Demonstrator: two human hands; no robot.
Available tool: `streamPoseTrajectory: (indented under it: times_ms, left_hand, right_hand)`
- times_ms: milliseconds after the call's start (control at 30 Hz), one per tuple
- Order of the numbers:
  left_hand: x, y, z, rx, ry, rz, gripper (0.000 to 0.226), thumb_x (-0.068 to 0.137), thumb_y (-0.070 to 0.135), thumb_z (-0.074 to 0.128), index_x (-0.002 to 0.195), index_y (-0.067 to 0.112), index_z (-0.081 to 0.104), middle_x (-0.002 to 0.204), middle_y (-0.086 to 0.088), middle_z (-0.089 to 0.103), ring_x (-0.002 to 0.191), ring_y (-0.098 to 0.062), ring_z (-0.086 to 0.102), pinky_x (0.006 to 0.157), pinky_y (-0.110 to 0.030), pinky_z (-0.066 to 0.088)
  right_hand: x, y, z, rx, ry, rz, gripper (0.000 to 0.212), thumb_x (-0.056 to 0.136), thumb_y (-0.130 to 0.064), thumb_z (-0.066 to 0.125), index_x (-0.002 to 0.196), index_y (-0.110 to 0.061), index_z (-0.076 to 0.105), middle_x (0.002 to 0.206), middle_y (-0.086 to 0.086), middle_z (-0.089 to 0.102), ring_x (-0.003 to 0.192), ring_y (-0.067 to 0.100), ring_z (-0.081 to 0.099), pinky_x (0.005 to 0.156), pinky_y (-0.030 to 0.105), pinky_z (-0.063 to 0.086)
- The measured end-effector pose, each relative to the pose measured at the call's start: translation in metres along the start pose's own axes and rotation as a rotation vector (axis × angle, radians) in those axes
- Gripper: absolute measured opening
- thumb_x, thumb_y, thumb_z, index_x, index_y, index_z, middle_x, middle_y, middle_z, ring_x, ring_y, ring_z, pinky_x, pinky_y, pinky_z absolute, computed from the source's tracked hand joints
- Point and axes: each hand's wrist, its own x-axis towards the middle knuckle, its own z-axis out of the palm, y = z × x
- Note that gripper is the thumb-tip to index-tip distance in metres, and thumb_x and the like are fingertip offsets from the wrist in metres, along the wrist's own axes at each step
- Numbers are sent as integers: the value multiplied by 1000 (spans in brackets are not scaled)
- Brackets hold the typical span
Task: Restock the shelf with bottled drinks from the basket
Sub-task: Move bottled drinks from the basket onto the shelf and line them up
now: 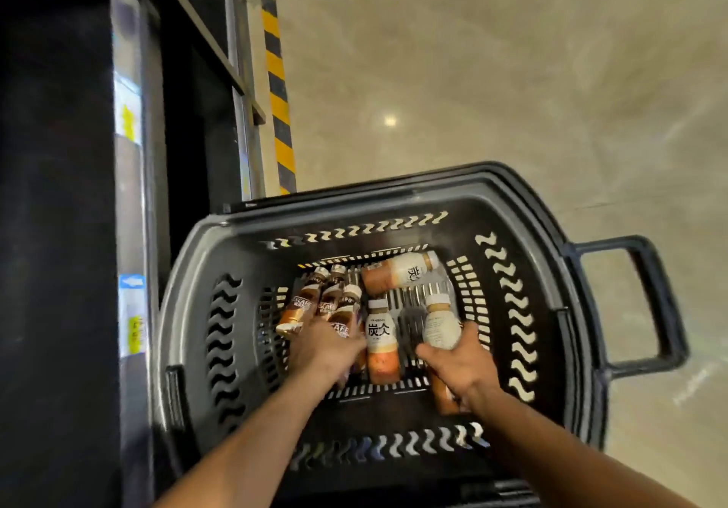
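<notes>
While left hand fingers clasp a coffee bottle, right hand fingers wrap a white-labelled bottle.

One view only: a head-worn wide-angle camera, pitched steeply down, near, looking straight into the basket at 6 o'clock. Shelf unit fills 9 o'clock; floor runs toward 1 o'clock.
</notes>
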Motion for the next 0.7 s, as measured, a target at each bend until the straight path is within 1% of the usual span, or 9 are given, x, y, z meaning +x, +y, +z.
streamPoseTrajectory:
  times_ms: [33,100,167,233,300,367,500,567,700]
  left_hand:
    - [-25,1,-13,-111,-40,-43,49,75,58,74,97,15,63,89,0,71,68,-14,68,58,-25,49]
    - [-85,8,-47,-314,-94,-108,43,74,52,76,89,15,62,90,-1,68,78,-19,67,76,-29,54]
    - [-149,18,-83,-465,-121,-127,35,76,42,79,80,19,53,90,-1,65,87,-22,65,88,-33,54]
    - [-221,26,-125,-591,-141,-131,28,76,35,79,84,19,58,90,0,65,90,-22,64,92,-34,53]
    - [-291,31,-165,-672,-146,-109,38,74,36,78,100,14,61,96,0,66,94,-22,64,90,-33,52]
    - [-362,36,-206,-706,-131,-57,42,78,38,76,107,18,54,101,0,63,97,-21,62,87,-31,49]
    - [-477,36,-266,-851,-87,78,32,84,27,74,111,18,59,95,4,66,89,-15,63,72,-26,46]
    - [-525,32,-289,-926,-69,98,29,85,28,73,109,19,58,91,7,64,81,-9,61,62,-22,43]
    - [-596,19,-315,-1056,-47,146,25,86,30,73,106,20,60,92,1,68,82,-14,66,59,-24,45]
  right_hand:
    - [-26,-10,-18,30,-6,1,59,79,-38,77,117,-19,36,97,-1,61,82,17,60,73,31,49]
    - [-81,-31,-54,61,-21,8,59,78,-37,78,115,-17,37,99,2,63,79,15,60,68,30,50]
    - [-140,-53,-92,35,-33,-11,66,72,-43,80,117,-18,38,103,4,65,87,21,63,79,38,54]
    - [-202,-74,-127,10,-39,-49,69,69,-45,82,117,-19,41,104,4,66,89,22,63,82,38,54]
    - [-269,-99,-162,14,-22,-103,64,71,-42,82,115,-18,43,102,5,65,85,21,63,75,35,54]
    - [-331,-120,-193,13,-4,-154,60,74,-40,79,116,-17,43,103,7,64,84,23,61,67,33,51]
    - [-434,-148,-246,77,20,-276,59,71,-37,80,115,-21,44,104,3,64,90,22,63,79,40,54]
    - [-475,-157,-266,114,36,-341,59,71,-37,80,116,-22,44,102,1,64,87,18,64,76,38,55]
    - [-539,-170,-293,219,100,-447,57,74,-34,80,118,-21,45,95,-2,64,79,11,63,64,31,52]
